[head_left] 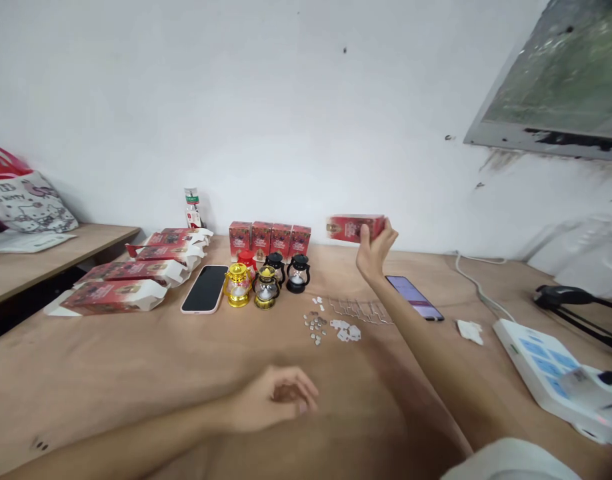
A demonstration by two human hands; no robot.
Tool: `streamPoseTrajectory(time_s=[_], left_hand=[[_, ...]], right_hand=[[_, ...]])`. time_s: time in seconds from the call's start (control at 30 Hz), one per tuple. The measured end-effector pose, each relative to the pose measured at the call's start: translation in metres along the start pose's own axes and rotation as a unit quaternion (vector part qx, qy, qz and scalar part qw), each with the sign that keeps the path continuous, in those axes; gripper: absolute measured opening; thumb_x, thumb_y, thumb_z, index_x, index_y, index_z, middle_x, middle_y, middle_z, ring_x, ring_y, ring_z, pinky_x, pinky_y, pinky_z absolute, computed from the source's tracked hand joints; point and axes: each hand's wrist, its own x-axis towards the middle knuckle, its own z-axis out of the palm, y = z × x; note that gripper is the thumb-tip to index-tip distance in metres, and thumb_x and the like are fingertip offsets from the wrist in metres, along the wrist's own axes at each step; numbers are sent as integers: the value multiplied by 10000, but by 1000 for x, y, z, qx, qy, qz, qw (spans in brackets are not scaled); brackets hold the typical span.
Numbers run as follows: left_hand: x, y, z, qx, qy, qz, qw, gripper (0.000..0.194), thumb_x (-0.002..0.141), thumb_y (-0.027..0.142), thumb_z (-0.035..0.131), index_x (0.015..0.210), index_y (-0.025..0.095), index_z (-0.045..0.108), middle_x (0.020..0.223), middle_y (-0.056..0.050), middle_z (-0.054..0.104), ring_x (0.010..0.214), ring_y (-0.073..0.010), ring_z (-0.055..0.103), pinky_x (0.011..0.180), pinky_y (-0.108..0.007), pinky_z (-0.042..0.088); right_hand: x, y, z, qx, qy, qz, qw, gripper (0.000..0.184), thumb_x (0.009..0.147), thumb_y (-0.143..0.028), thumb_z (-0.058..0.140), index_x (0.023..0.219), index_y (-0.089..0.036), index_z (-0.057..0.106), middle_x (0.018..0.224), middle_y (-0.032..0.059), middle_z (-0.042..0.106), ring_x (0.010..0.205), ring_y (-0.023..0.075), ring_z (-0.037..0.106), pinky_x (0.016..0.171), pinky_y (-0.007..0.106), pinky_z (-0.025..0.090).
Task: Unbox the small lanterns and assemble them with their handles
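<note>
Raised above the table near the wall, my right hand (pixel 375 245) grips a small red printed box (pixel 345 228), held on its side. My left hand (pixel 281 399) hovers over the front of the table, fingers loosely curled and slightly blurred, with nothing visible in it. Several red boxes (pixel 262 241) stand in a row at the back. In front of them are small lanterns: a gold one (pixel 238 285), a darker one with a gold lid (pixel 266 288), black ones (pixel 298 273) and a red one (pixel 247 259). Flattened red cartons (pixel 116 295) lie at left.
Button cells (pixel 316 325), white tags (pixel 346 331) and bent wire pieces (pixel 359 311) lie mid-table. A phone (pixel 205 289) is left of the lanterns; another phone (pixel 415 297) lies beyond my right forearm. A power strip (pixel 546 367), cable (pixel 481 287) and bottle (pixel 192 208) are around.
</note>
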Motion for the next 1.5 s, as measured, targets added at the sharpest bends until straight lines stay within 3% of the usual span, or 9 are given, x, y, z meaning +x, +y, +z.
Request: streamPoseTrajectory(time_s=[0.07, 0.23, 0.4, 0.53, 0.87, 1.0, 1.17, 1.37, 1.5], left_hand=[[1, -1, -6, -121, 27, -31, 992, 292, 756, 282, 693, 1009, 186, 581, 955, -69, 669, 895, -167, 635, 808, -306, 484], [10, -2, -8, -312, 111, -25, 943, 559, 654, 263, 788, 1152, 281, 536, 1238, -77, 544, 1024, -225, 596, 857, -425, 491], [15, -6, -5, -365, 171, -14, 915, 362, 677, 422, 742, 946, 190, 673, 1108, -82, 660, 1149, -276, 532, 1013, -455, 387], [15, -3, -6, -351, 251, -4, 902, 363, 605, 426, 793, 856, 179, 704, 1027, -61, 699, 1148, -290, 530, 1042, -453, 364], [13, -5, -10, -380, 282, -7, 881, 315, 660, 398, 765, 870, 175, 692, 962, -52, 711, 1099, -261, 566, 1035, -438, 383], [12, -5, -16, -414, 296, -11, 861, 290, 741, 384, 700, 935, 170, 667, 1016, -63, 698, 1082, -243, 582, 1029, -428, 394], [14, -2, -18, -432, 321, 0, 843, 331, 698, 382, 739, 942, 175, 655, 969, -40, 709, 1041, -209, 605, 1036, -380, 402], [16, -3, -20, -439, 342, -5, 831, 205, 746, 327, 697, 887, 184, 651, 922, -21, 716, 923, -174, 646, 1012, -355, 422], [15, -3, -17, -403, 341, 6, 849, 231, 715, 321, 723, 889, 181, 662, 945, -32, 715, 1015, -205, 619, 1046, -383, 386]], right_hand=[[-38, -16, -17, 80, 13, 38, 996, 616, 913, -549, 196, 1385, -157, 253, 1323, 172, 374, 1279, 249, 354, 1056, 433, 299], [-155, -64, -40, 194, -143, 158, 958, 612, 906, -568, 204, 1408, -223, 259, 1417, 97, 369, 1346, 229, 303, 1071, 414, 305], [-215, -83, -53, 267, -305, 91, 910, 589, 918, -538, 268, 1403, -204, 264, 1368, 112, 431, 1311, 207, 365, 1066, 404, 331], [-213, -83, -54, 279, -310, 33, 908, 611, 914, -565, 258, 1392, -185, 266, 1309, 131, 468, 1236, 210, 446, 1034, 394, 367], [-208, -78, -48, 273, -287, 110, 912, 530, 931, -524, 216, 1277, -199, 450, 1190, 116, 576, 1156, 216, 504, 990, 393, 394], [-204, -74, -49, 262, -225, 66, 936, 454, 942, -455, 263, 1307, -238, 422, 1264, 92, 525, 1251, 197, 420, 1037, 408, 337], [-201, -78, -55, 269, -248, -4, 931, 330, 935, -398, 316, 939, -231, 601, 1089, 75, 531, 1137, 201, 469, 984, 400, 362], [-197, -83, -53, 262, -263, 74, 926, 330, 864, -452, 453, 664, -202, 528, 982, 50, 482, 1058, 202, 479, 925, 340, 385], [-197, -79, -45, 275, -295, 156, 902, 304, 801, -493, 545, 827, -206, 643, 972, 45, 560, 1035, 204, 497, 907, 327, 403]])
